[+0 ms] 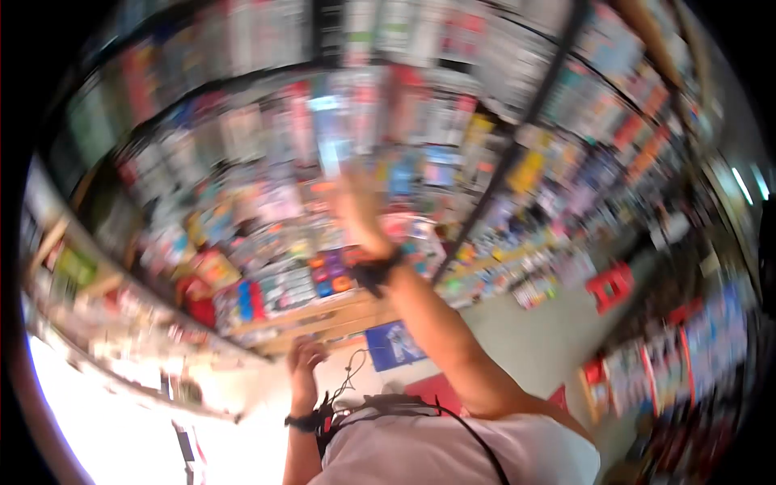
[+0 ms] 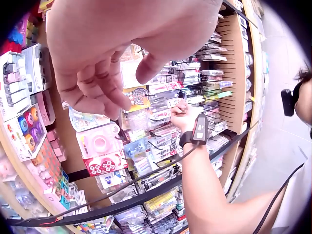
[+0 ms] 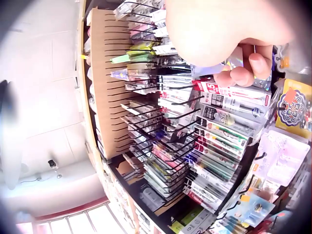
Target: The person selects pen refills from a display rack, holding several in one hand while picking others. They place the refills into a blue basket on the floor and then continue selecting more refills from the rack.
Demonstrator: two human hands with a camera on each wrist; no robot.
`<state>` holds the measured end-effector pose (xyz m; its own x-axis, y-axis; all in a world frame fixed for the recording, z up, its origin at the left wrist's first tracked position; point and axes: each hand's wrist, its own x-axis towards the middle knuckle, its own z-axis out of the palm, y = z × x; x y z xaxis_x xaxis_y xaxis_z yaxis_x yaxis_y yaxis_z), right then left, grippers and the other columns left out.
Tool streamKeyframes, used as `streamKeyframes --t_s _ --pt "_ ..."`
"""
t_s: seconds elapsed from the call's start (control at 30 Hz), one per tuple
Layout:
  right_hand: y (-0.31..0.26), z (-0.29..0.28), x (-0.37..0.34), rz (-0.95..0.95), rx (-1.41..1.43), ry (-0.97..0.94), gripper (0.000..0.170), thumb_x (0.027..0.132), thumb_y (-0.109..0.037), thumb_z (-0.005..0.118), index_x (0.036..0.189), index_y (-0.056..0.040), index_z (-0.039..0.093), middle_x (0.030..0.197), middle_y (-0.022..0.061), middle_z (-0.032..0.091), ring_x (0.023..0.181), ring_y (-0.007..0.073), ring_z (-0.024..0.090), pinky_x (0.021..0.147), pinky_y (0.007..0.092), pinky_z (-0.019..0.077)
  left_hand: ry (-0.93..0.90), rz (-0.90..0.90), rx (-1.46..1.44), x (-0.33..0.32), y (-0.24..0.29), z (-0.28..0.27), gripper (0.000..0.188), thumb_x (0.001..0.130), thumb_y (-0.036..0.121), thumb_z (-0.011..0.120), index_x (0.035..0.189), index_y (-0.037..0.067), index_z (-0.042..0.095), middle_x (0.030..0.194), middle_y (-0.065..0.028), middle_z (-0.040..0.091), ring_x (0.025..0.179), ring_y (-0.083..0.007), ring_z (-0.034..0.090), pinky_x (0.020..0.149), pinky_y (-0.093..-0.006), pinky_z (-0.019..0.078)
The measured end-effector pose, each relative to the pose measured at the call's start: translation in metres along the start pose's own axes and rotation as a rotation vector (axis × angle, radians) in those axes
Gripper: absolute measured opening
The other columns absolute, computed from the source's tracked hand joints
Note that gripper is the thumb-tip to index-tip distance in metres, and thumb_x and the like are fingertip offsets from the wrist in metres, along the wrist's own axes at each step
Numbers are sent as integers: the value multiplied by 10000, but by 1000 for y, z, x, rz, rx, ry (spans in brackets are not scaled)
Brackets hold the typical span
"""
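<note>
In the head view my right arm reaches out to a wall of hanging goods, its hand [image 1: 354,208] blurred. The right wrist view shows the fingers of that hand [image 3: 243,73] curled on a shiny, silvery-violet packet [image 3: 209,71], mostly covered by the palm. Just beside it hang pen packs [image 3: 231,100] in clear wrapping on black hooks. My left hand [image 1: 305,360] is low near my body in the head view. Its fingers hang loosely bent with nothing in them in the left wrist view, where the hand [image 2: 112,53] overlaps a pink camera-shaped pack [image 2: 100,144].
Black wire hooks [image 3: 187,102] jut from the rack. A black shelf edge [image 2: 146,195] runs below the packs, and a dark post [image 1: 517,153] divides the shelves. A red stool [image 1: 610,287] and a blue box [image 1: 394,346] are on the floor. A cable [image 2: 122,185] trails across.
</note>
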<state>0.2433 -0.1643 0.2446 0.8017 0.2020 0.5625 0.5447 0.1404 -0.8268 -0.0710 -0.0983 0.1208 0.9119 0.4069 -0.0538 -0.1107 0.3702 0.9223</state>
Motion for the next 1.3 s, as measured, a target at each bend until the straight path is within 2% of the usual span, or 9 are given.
streamKeyframes --t_s 0.03,0.07,0.1,0.13,0.17,0.3,0.93,1.07,1.3 --pt "0 -5 -4 -8 -6 23 295 1001 -347 527 897 -93 633 594 -8 530 405 70 450 355 221 327 4 2 -10 0 0 -4 238 990 214 527 1128 25 571 864 -48 617 796 -151 610 749 -288 492" --pt "-75 -4 -16 142 169 1 298 1004 -332 534 868 -83 623 591 -6 533 405 71 449 357 225 323 -15 -5 -14 2 0 -4 241 988 207 527 1130 17 569 873 -58 622 809 -158 616 757 -293 490" --pt "-91 -6 -21 152 252 -5 361 1017 -314 526 914 7 655 559 24 555 382 88 460 370 231 346 -3 -14 -22 0 1 -5 242 988 205 525 1130 12 567 873 -66 624 819 -162 617 762 -294 488" --pt "-113 -8 -26 153 273 -68 357 1022 -305 513 866 -4 627 538 17 522 387 84 452 370 223 335 -11 -31 -32 0 4 -5 244 988 202 523 1129 8 565 873 -73 626 829 -166 618 766 -296 486" --pt "-122 -6 -27 157 249 -39 382 1024 -336 517 845 -13 613 516 16 478 371 90 410 364 239 271 -16 -32 -28 -1 6 -6 243 991 198 520 1132 3 557 876 -77 625 835 -167 615 763 -294 483" --pt "-140 -6 -21 96 266 -22 398 1024 -333 519 823 1 600 498 20 461 367 93 388 377 249 286 -4 -23 -51 -4 4 -11 243 1001 188 502 1139 -9 541 883 -78 624 831 -162 609 763 -292 479" --pt "-126 -7 -10 190 209 42 405 1027 -325 494 850 16 621 484 30 448 382 113 390 392 262 281 86 5 -45 -19 13 -25 172 1003 174 498 1073 41 581 831 -53 623 805 -150 617 732 -274 482" --pt "-107 0 8 122 186 -16 416 1033 -332 471 856 15 615 482 37 453 389 119 396 398 265 286 85 16 -45 -24 14 -34 171 1003 171 497 1072 41 582 840 -53 626 809 -151 618 735 -272 481" --pt "-91 20 36 159 193 53 439 1029 -365 473 926 43 595 511 74 505 393 146 422 399 284 289 135 55 -40 -38 26 -49 170 999 167 498 1074 41 583 848 -53 628 801 -144 618 728 -263 478"
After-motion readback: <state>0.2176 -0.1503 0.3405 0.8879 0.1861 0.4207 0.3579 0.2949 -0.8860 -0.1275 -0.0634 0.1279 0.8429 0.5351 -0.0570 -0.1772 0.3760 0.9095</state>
